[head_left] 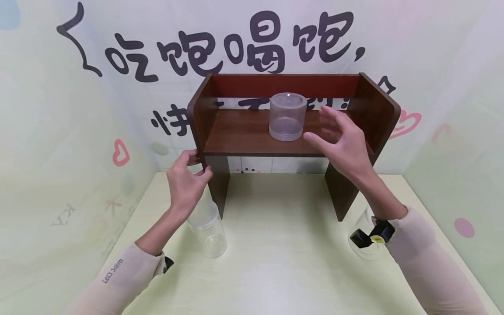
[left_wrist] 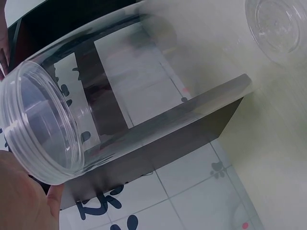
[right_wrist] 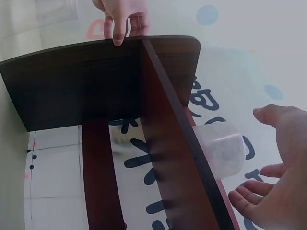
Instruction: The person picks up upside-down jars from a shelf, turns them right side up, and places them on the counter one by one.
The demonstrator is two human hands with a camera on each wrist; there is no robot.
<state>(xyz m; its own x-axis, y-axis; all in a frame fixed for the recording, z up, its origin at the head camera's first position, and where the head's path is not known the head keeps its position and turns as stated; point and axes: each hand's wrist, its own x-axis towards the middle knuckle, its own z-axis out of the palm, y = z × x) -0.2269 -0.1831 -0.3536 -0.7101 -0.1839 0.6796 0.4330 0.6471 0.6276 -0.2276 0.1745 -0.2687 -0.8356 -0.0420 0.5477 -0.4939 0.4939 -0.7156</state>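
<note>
A dark brown wooden desk shelf (head_left: 244, 131) stands on the table in the head view. My left hand (head_left: 185, 181) grips the front edge of its left side panel, thumb on one side and fingers on the other. The right wrist view shows this left hand (right_wrist: 125, 17) over the panel's edge. On the shelf board sits a short clear jar (head_left: 287, 120), slightly right of centre. My right hand (head_left: 346, 144) is just right of this jar, with fingers and thumb spread and apart from it. In the right wrist view, a gap separates the right hand (right_wrist: 283, 172) from the jar (right_wrist: 220, 148).
A taller clear jar (head_left: 210, 234) stands on the table under my left forearm, looming large in the left wrist view (left_wrist: 43, 124). Another clear jar (head_left: 366, 253) is partly hidden behind my right wrist. Printed curtains (head_left: 59, 153) hang around the pale table (head_left: 275, 262).
</note>
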